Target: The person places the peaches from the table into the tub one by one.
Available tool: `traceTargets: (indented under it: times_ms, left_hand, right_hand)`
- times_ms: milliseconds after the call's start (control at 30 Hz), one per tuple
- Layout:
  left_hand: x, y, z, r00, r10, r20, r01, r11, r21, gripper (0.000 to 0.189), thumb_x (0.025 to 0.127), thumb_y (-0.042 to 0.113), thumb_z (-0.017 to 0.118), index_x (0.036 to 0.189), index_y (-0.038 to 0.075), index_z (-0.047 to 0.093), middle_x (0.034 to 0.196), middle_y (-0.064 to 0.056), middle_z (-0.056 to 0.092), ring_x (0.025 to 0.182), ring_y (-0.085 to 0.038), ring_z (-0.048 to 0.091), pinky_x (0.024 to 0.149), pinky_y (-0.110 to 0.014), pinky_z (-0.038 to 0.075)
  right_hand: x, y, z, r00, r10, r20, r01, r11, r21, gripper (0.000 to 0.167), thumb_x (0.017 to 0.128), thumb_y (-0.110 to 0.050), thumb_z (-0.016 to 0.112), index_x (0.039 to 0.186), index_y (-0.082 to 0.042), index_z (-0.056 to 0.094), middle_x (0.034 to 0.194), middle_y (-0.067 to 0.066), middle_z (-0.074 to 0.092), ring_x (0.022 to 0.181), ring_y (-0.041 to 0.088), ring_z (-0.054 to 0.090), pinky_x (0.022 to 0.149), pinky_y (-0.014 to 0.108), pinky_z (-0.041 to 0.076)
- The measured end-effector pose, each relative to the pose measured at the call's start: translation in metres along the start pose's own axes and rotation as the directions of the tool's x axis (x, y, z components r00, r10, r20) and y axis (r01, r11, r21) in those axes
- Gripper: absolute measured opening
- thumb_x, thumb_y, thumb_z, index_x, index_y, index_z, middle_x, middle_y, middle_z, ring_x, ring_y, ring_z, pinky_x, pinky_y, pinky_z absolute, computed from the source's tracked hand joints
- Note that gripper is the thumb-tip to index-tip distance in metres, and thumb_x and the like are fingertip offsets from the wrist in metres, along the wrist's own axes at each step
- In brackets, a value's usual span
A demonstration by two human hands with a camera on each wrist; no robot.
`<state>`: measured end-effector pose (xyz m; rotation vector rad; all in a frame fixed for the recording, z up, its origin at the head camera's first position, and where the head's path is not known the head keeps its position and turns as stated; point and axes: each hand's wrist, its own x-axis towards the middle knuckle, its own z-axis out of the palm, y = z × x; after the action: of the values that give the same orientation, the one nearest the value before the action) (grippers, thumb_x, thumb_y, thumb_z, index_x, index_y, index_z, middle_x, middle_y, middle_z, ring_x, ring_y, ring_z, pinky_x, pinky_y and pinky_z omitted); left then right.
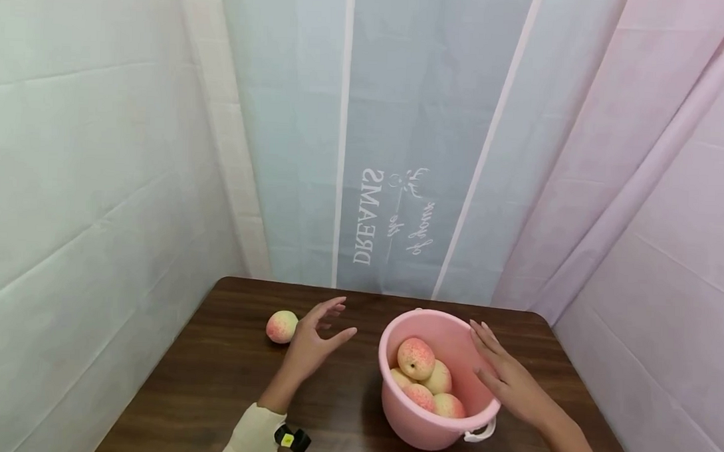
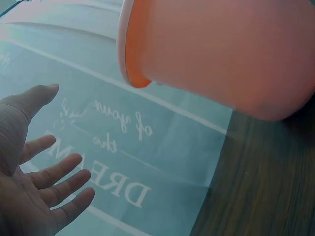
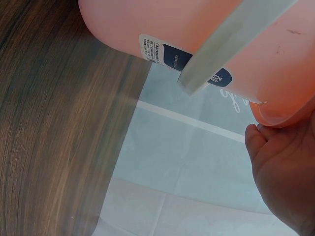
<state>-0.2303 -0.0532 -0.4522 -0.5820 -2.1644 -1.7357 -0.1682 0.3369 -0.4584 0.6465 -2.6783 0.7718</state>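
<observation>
A pink bucket [image 1: 409, 424] stands upright on the dark wooden table, with several peaches [image 1: 416, 358] inside, pale yellow blushed with red. My right hand [image 1: 515, 381] lies at the bucket's right rim, its fingers fairly straight and touching the edge. In the right wrist view the fingertips are partly hidden at the rim. Left of the bucket, my left hand [image 1: 310, 344] hovers with fingers spread and nothing in them. Just beyond its left side, a single peach [image 1: 282, 327] sits on the table, partly covered by the hand.
The bucket's white handle [image 1: 479, 433] hangs down on the near right side. The brown table [image 1: 213, 380] ends at a grey-blue printed curtain [image 1: 401, 121] at the back. Pale fabric walls close in on the left and right.
</observation>
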Motion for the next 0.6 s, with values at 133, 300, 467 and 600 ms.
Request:
traceTargets:
  times_ms: [133,300,467,600]
  left_hand:
    - [0.001,-0.027,0.0,1.0,-0.008,-0.002,0.008,1.0,0.019,0.058,0.085,0.016,0.084,0.138,0.019,0.061,0.128,-0.007,0.065,0.118,-0.036,0.06,0.094,-0.063,0.048]
    - [0.001,-0.042,-0.008,1.0,-0.012,-0.013,0.013,1.0,0.028,0.058,0.084,0.029,0.086,0.137,0.033,0.061,0.126,0.004,0.065,0.116,-0.023,0.061,0.095,-0.059,0.049]
    - [-0.002,-0.045,-0.018,1.0,-0.019,-0.017,0.02,0.999,0.041,0.059,0.084,0.038,0.085,0.137,0.036,0.06,0.127,0.007,0.064,0.118,-0.017,0.06,0.095,-0.06,0.049]
    - [-0.003,-0.048,-0.025,0.999,-0.033,-0.03,0.035,0.997,0.069,0.06,0.084,0.039,0.084,0.138,0.036,0.059,0.128,0.007,0.064,0.118,-0.016,0.059,0.095,-0.056,0.05]
  right_hand:
    - [-0.004,0.0,-0.001,1.0,0.011,-0.003,-0.011,1.0,-0.008,0.06,0.101,-0.016,0.06,0.155,0.0,0.038,0.168,0.004,0.021,0.152,-0.002,0.0,0.104,0.001,0.007]
    - [-0.004,-0.001,0.0,1.0,0.01,0.007,-0.01,1.0,-0.006,0.06,0.102,-0.017,0.06,0.155,-0.002,0.038,0.168,0.003,0.02,0.152,-0.001,0.0,0.104,0.002,0.007]
    - [-0.001,-0.001,0.0,1.0,-0.003,0.004,0.003,1.0,-0.003,0.06,0.101,-0.016,0.06,0.155,0.0,0.038,0.168,0.004,0.021,0.152,-0.001,0.0,0.104,0.002,0.007]
    - [0.0,0.0,0.0,1.0,-0.01,0.001,0.01,1.0,-0.006,0.06,0.101,-0.016,0.06,0.154,0.001,0.038,0.168,0.004,0.021,0.152,-0.001,0.0,0.105,0.001,0.008]
